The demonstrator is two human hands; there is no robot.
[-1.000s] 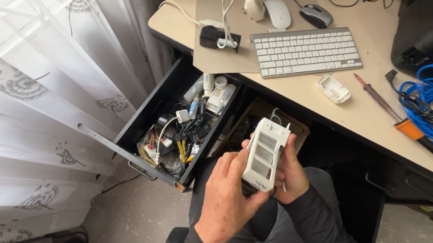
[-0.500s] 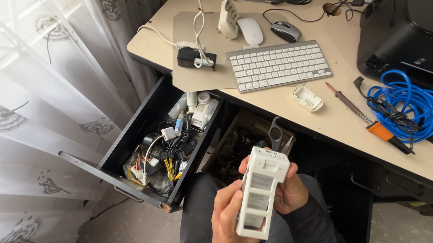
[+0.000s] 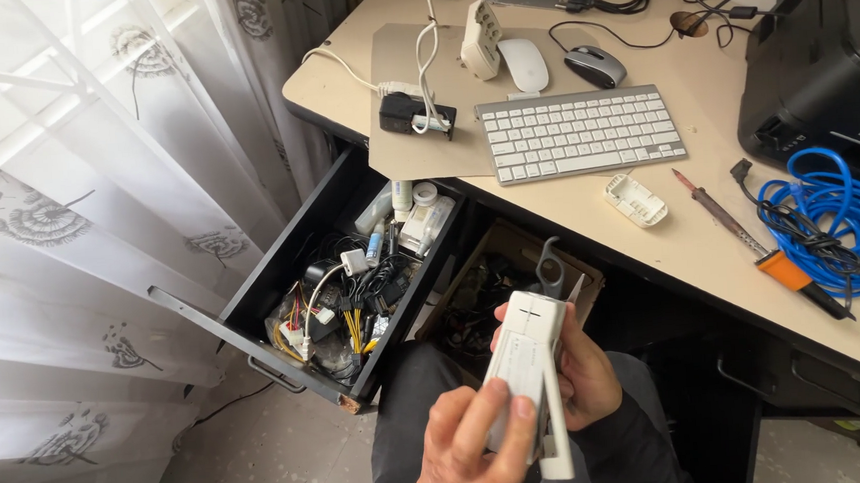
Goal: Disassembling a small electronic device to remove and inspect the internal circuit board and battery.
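Both my hands hold a white plastic box-shaped device (image 3: 529, 360) over my lap, near the bottom middle of the view. My left hand (image 3: 468, 448) grips its lower end from the front. My right hand (image 3: 583, 376) wraps around its right side from behind. The device is turned so its closed back and one edge face me. A grey looped tool handle (image 3: 550, 267) sticks up just behind its top. On the desk lies a small white plastic cover (image 3: 635, 200), apart from the device.
An open black drawer (image 3: 282, 256) full of cables and small parts is at my left. A cardboard box (image 3: 496, 257) sits under the desk. On the desk are a keyboard (image 3: 583, 133), two mice, a soldering iron (image 3: 722, 216), a blue cable coil (image 3: 832, 222) and a black printer (image 3: 822, 68).
I have turned the white device in my hands: its open, windowed face showed before, now its closed back and edge face me. It also sits lower and more to the right.
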